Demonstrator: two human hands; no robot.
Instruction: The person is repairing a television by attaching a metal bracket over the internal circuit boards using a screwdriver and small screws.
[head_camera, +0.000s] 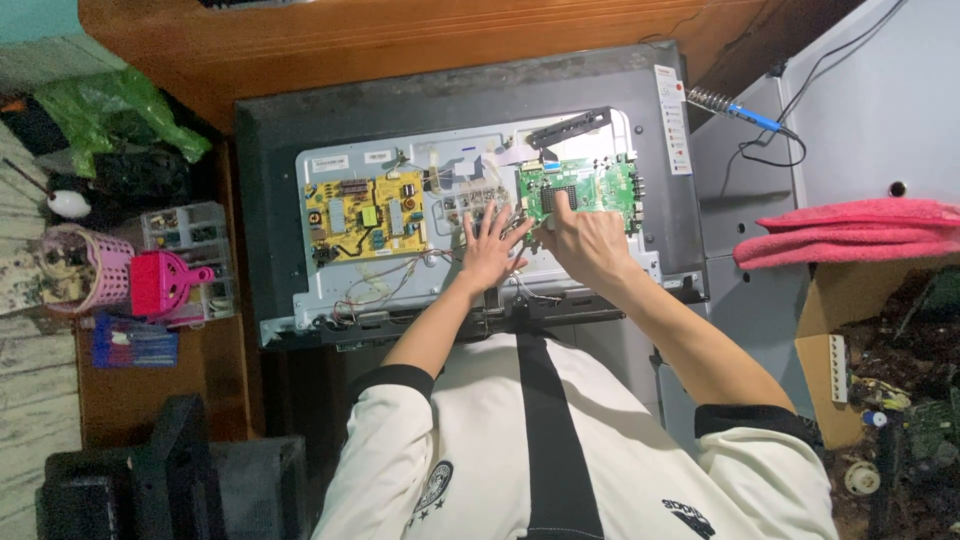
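Note:
A flat television (270, 200) lies face down with its back cover off, showing a silver metal chassis (460, 150). A yellow power board (365, 215) sits on the left of the chassis, a green main board (600, 180) on the right. My left hand (490, 248) rests flat with fingers spread on the chassis between the boards, holding nothing. My right hand (585, 238) is over the green board's lower left corner, index finger pressing on the board by its black heat sink. Whether it grips anything is hidden.
A soldering iron (735, 108) with a blue handle lies on a grey surface to the right, beside a folded red towel (850, 230). Left of the television stand a pink basket (85, 268), a clear parts box (190, 240) and a green bag (110, 115).

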